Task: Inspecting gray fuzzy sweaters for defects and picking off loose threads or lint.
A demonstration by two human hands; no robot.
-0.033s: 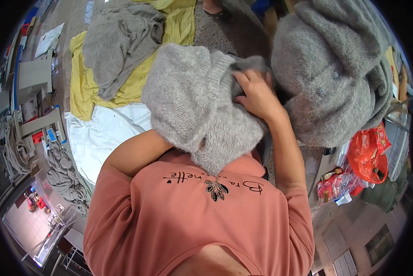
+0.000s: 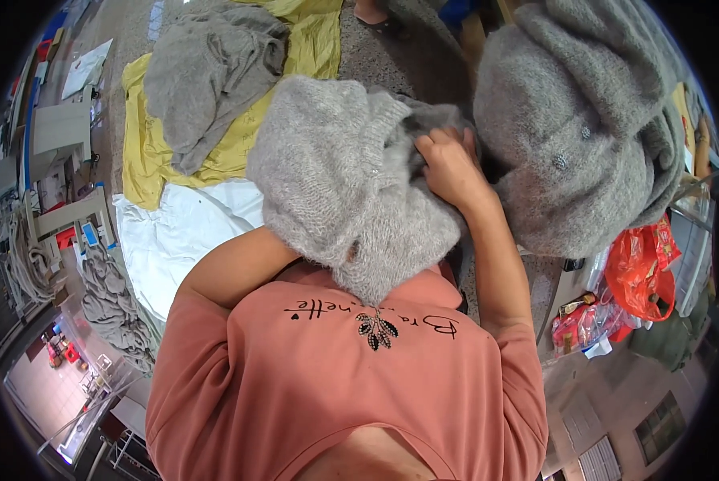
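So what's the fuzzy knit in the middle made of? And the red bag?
The fuzzy knit looks like matte wool or similar yarn: loops and fluffy hairs show. The red bag seems thin, shiny plastic, crinkled and catching light.

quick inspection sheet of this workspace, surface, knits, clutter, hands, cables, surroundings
Surface: yellow sheet and white sheet, both wrinkled, left of the person.
Work things: light grey knit before the chest; grey knit pile on the yellow sheet; large grey knit bundle at right.
Clutter: red plastic bag, lower right.
Hands: right hand touches the light grey knit, fingers bent, grip unclear; left hand hidden.
Cables: none identifiable.
Surroundings: another person's foot, top.
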